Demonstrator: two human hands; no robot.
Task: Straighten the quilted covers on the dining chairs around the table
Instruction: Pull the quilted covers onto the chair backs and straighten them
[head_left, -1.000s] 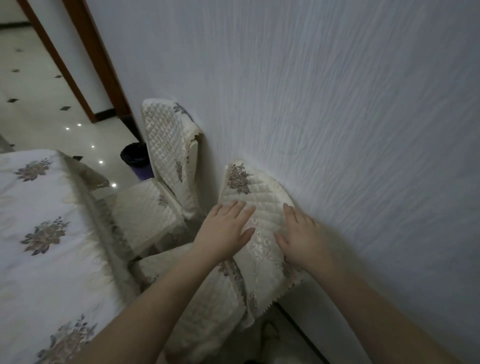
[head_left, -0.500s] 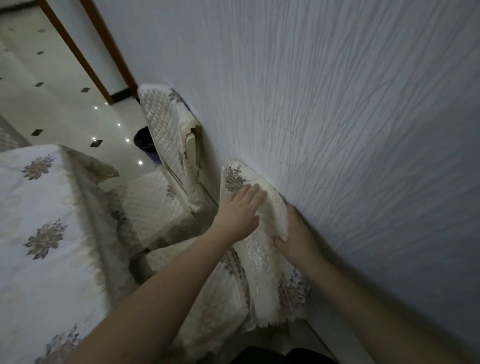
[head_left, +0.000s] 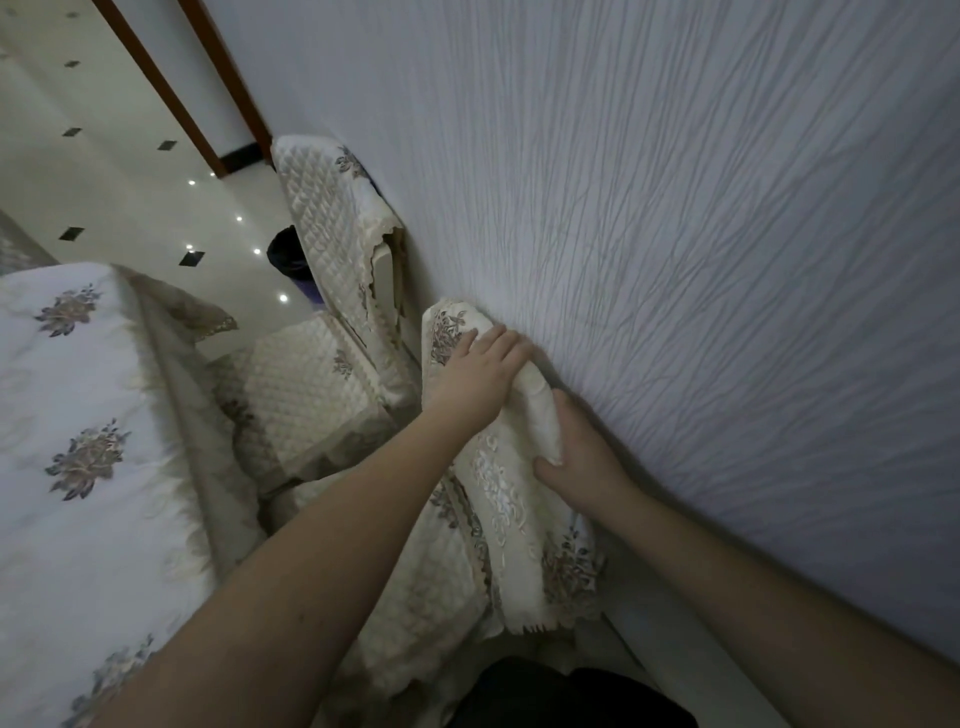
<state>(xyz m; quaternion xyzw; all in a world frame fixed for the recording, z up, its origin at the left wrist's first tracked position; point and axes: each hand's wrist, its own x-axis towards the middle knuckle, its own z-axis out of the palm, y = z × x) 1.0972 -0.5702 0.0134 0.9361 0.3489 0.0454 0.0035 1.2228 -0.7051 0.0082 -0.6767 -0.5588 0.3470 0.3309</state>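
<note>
A cream quilted cover (head_left: 511, 499) with embroidered flowers drapes over the backrest of the near dining chair, right against the wall. My left hand (head_left: 480, 376) lies over the top of that backrest, fingers curled on the cover. Lower on the wall side, my right hand (head_left: 582, 457) grips the cover's back edge, thumb on the front. The same chair's quilted seat cover (head_left: 426, 577) shows below my left forearm. Further along the wall, a second chair carries a quilted back cover (head_left: 332, 218) with a loose, ragged edge and a seat cover (head_left: 306, 384).
The table (head_left: 78, 415) with a white flowered cloth fills the left side, close to both chairs. A textured white wall (head_left: 675, 234) runs along the right. A dark bin (head_left: 285, 254) stands on the glossy tiled floor beyond the far chair, near a brown door frame (head_left: 156, 83).
Both hands moved from lying flat on the front of the near backrest cover to gripping its top and wall-side edge. The view shifted closer to the wall.
</note>
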